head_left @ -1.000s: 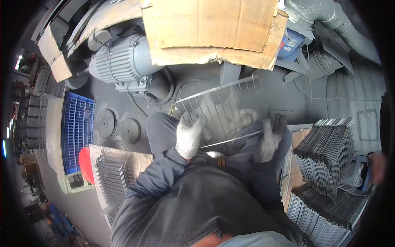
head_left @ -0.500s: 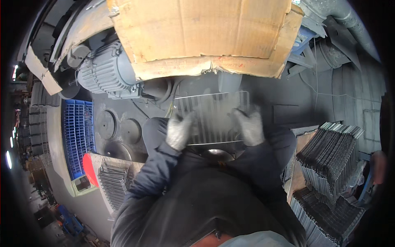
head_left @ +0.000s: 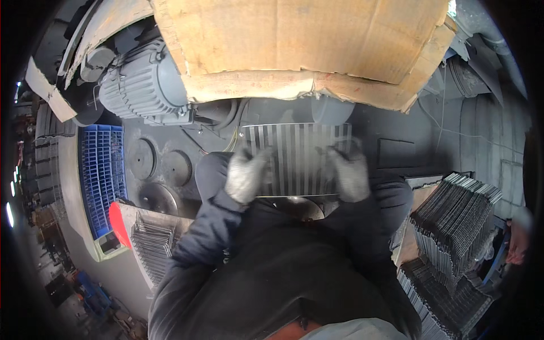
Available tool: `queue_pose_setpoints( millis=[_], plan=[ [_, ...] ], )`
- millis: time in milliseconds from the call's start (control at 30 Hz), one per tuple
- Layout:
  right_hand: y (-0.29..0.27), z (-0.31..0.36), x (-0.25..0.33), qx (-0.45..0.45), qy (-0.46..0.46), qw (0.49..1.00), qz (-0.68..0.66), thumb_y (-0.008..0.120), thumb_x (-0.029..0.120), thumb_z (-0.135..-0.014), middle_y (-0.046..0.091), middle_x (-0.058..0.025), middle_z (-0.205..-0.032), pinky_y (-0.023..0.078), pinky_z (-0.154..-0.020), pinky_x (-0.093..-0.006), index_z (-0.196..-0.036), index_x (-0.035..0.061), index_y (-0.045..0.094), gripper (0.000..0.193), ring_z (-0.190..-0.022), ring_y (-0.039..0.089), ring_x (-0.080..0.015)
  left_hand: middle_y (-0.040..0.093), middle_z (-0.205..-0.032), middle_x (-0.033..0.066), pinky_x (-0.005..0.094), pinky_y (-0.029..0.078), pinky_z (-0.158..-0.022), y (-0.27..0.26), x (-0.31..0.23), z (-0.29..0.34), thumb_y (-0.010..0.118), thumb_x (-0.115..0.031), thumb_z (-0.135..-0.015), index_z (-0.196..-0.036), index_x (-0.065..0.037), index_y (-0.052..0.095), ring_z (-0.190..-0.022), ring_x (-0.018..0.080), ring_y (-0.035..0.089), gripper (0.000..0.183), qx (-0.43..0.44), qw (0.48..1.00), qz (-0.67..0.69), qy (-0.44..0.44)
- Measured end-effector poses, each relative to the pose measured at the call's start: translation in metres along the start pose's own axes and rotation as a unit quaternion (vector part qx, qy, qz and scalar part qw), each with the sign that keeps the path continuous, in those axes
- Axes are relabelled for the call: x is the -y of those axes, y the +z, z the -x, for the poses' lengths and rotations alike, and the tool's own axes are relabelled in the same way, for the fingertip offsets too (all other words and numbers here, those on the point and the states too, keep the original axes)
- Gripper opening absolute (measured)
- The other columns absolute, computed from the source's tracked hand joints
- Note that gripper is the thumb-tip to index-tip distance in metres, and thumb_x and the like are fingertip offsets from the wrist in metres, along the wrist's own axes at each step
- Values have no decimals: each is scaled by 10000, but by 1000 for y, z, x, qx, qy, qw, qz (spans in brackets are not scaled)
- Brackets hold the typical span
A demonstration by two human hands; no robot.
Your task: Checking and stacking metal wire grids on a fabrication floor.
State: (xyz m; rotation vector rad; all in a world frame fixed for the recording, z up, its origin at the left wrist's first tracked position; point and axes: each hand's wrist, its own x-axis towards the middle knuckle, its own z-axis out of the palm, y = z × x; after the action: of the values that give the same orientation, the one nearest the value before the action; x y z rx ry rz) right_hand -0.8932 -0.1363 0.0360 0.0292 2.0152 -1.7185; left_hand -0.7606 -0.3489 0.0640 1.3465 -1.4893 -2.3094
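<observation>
Between my two grey-gloved hands I hold a rectangular metal wire rack (head_left: 300,161), its many parallel bars smeared by motion. My left hand (head_left: 246,177) is closed on the rack's left side. On the opposite side, my right hand (head_left: 350,174) grips the rack's right edge, its fingers somewhat blurred. The rack's far edge lies close to a grey rounded part (head_left: 333,110) that shows under a big cardboard sheet (head_left: 300,39); whether they touch I cannot tell. Below the rack, part of a shiny round metal piece (head_left: 306,208) shows at my lap.
Tall stacks of wire racks (head_left: 453,209) stand at my right. More wire racks (head_left: 152,243) lean at my left, beside a blue plastic crate (head_left: 103,175). A grey motor (head_left: 144,82) sits at the far left, with round discs (head_left: 141,158) on the floor nearer me.
The rack's far edge has levelled out and sits closer to the grey rounded part. Both hands keep their hold. The whole view has shifted slightly.
</observation>
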Motion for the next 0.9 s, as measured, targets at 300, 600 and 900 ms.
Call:
queue_pose_setpoints(
  millis=[300,600,900],
  plan=[
    [-89,24,46,-69,30,997,-28,698,107,-975,733,-129,-1264,558,-960,-338,-1403,-34,636,455,-1140,703,-214,746,-927,88,284,566,-591,56,1,-10,744,-156,-1012,-1158,27,671,-688,130,680,245,158,980,-118,-14],
    [-7,-12,53,155,114,978,78,703,131,-954,725,-110,-1020,568,-845,-328,-1255,-14,723,336,-984,708,-211,708,-935,76,348,640,-604,-42,-30,-28,656,-79,-1034,-1286,-7,591,-677,197,711,270,110,986,24,-122],
    [-88,16,48,-45,30,998,-12,690,94,-972,754,-147,-1220,565,-992,-363,-1377,-64,664,436,-1094,727,-231,736,-1022,118,362,626,-681,46,-6,-15,683,-78,-978,-1205,23,676,-799,227,727,248,190,977,-91,19]
  ],
)
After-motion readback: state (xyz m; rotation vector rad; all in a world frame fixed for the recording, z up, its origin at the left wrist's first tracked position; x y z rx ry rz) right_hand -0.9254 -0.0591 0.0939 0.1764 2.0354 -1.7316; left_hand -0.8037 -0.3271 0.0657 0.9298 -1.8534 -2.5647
